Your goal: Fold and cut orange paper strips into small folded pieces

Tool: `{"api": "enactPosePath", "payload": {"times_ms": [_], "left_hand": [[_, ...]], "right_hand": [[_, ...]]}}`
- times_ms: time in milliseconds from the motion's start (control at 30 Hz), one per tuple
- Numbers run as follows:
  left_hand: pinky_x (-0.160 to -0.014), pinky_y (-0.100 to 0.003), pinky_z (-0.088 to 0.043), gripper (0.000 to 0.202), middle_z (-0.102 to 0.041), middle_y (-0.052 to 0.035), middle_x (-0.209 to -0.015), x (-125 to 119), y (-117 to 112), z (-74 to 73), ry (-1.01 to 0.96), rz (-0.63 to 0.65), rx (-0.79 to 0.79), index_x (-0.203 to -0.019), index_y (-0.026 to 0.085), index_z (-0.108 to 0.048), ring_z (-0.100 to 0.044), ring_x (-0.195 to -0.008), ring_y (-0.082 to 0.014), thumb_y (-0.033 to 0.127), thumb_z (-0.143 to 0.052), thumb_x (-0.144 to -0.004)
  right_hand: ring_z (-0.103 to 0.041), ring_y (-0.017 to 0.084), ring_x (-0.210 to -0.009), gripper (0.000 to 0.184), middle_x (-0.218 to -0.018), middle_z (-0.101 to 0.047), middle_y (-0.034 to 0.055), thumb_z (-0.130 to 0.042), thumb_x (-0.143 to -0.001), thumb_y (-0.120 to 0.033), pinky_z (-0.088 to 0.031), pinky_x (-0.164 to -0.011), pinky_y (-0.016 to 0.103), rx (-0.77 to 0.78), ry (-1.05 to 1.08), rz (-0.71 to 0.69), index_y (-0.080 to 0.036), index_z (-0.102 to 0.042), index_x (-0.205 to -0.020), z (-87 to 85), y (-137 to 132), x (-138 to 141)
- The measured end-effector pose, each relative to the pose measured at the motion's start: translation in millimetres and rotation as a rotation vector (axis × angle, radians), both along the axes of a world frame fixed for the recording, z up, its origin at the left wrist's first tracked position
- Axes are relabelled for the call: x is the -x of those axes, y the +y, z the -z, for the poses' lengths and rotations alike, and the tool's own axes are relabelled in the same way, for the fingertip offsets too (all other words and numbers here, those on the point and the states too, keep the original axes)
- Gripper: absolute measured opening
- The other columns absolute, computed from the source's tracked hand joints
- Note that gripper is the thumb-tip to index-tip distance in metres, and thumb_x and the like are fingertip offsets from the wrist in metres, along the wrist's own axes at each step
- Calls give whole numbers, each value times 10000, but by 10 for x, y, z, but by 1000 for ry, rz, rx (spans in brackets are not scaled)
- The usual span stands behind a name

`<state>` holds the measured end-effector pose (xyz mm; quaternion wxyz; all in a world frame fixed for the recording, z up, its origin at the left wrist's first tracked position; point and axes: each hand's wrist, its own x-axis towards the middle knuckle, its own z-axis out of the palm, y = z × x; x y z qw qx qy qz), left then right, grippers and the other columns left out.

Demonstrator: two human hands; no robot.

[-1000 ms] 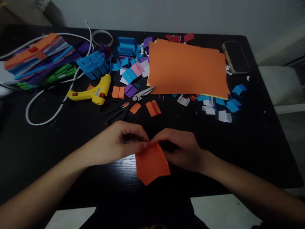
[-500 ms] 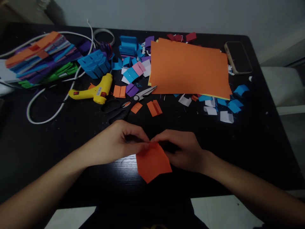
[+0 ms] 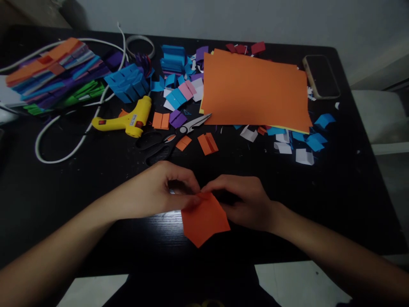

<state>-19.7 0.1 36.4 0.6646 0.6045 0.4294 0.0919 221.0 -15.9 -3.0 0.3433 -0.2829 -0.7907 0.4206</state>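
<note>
A small piece of orange paper (image 3: 206,221) with angled edges is held up over the near part of the black table. My left hand (image 3: 169,189) pinches its top edge between thumb and index finger. Close beside it, my right hand (image 3: 244,200) grips the same paper at the top and right side, its thumb partly hidden behind the sheet. The two index fingertips almost meet at the paper's top. Just beyond my hands lie black-handled scissors (image 3: 179,136) and a folded orange paper piece (image 3: 207,143).
A stack of orange sheets (image 3: 255,89) lies at the back, ringed by coloured scraps. A phone (image 3: 321,76) rests at the right. To the left are a yellow glue gun (image 3: 128,121), a white cable (image 3: 64,160), blue folded paper (image 3: 128,83) and bundled paper strips (image 3: 57,72).
Both hands keep hold of the orange paper and barely move. The left thumb has slid slightly down on the sheet. The whole view has shifted a little.
</note>
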Motion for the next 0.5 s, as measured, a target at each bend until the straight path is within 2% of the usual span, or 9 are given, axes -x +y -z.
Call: {"api": "enactPosePath", "payload": {"times_ms": [133, 300, 500], "left_hand": [[-591, -177, -510, 139, -775, -1, -770, -1, 2, 20, 6, -7, -12, -896, 205, -813, -676, -675, -122, 323, -739, -896], [-550, -166, -477, 127, -750, 10, -715, -1, 5, 23, 4, -14, -68, -883, 208, -826, -641, -627, -107, 282, -724, -904], [-572, -159, -479, 115, -747, 28, -723, -10, 3, 20, -7, -6, -70, -887, 219, -815, -639, -632, -101, 274, -717, -910]], "right_hand": [[-756, 128, -746, 152, -899, -806, 42, -737, -914, -119, -581, -665, 213, -12, -18, -6, -167, -736, -1058, -8, 1, -1], [-756, 118, -742, 128, -898, -803, 26, -740, -938, -160, -582, -665, 202, 6, -16, -9, -181, -734, -1065, -13, 10, -13], [-770, 117, -776, 104, -912, -807, 16, -728, -961, -188, -593, -708, 200, 38, -21, -7, -191, -743, -1063, -16, 19, -13]]}}
